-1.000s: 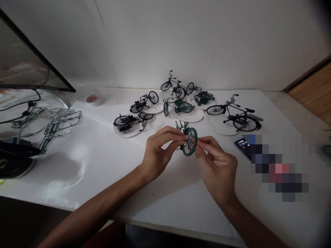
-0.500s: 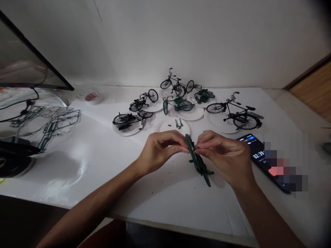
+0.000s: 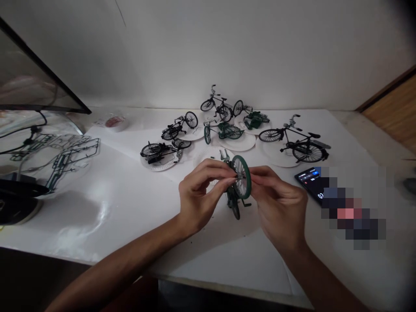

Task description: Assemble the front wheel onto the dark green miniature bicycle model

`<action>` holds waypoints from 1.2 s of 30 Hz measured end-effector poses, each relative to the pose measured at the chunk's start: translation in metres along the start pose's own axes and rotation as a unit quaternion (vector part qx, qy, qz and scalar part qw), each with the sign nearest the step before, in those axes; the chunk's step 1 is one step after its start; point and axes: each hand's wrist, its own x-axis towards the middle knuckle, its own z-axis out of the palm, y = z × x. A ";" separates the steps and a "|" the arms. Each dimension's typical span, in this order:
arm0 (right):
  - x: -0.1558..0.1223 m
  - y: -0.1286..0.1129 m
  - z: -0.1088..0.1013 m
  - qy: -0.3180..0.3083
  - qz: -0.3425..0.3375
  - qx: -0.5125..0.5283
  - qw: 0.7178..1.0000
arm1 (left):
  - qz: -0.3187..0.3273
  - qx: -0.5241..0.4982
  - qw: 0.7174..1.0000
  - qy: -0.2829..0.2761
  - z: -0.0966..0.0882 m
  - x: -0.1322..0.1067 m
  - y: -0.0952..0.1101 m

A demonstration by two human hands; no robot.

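Observation:
A small green model bicycle [image 3: 238, 186] is held above the white table [image 3: 130, 203], its spoked front wheel turned toward me. My left hand [image 3: 199, 195] pinches the wheel hub from the left with fingertips closed. My right hand [image 3: 279, 208] grips the same model from the right, fingers curled round it. The frame and rear wheel hang down between the two hands. Just behind them lies a white paper plate [image 3: 208, 156] with a few small loose parts.
Several finished model bicycles stand on paper plates at the back, among them a black one [image 3: 297, 141] on the right. A phone [image 3: 313, 182] lies right of my hands. Plastic part frames [image 3: 61, 158] and a dark monitor [image 3: 29, 78] are at the left.
Both hands have turned the green model: half a second ago it lay edge-on and slanted down to the right; now its front wheel faces me and the body hangs below.

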 end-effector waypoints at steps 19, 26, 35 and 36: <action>0.004 -0.013 0.001 -0.086 -0.089 -0.040 0.992 | -0.160 -0.186 0.969 -0.039 -0.012 0.015 -0.004; 0.012 0.000 -0.003 -0.044 0.074 0.102 0.991 | -0.241 -0.240 0.940 -0.023 -0.014 0.016 0.000; 0.012 0.007 -0.004 -0.202 0.219 0.096 0.950 | -0.305 -0.281 0.902 -0.118 -0.011 0.013 -0.004; 0.013 0.007 -0.004 -0.194 0.214 0.093 0.953 | -0.308 -0.284 0.900 -0.124 -0.011 0.014 -0.004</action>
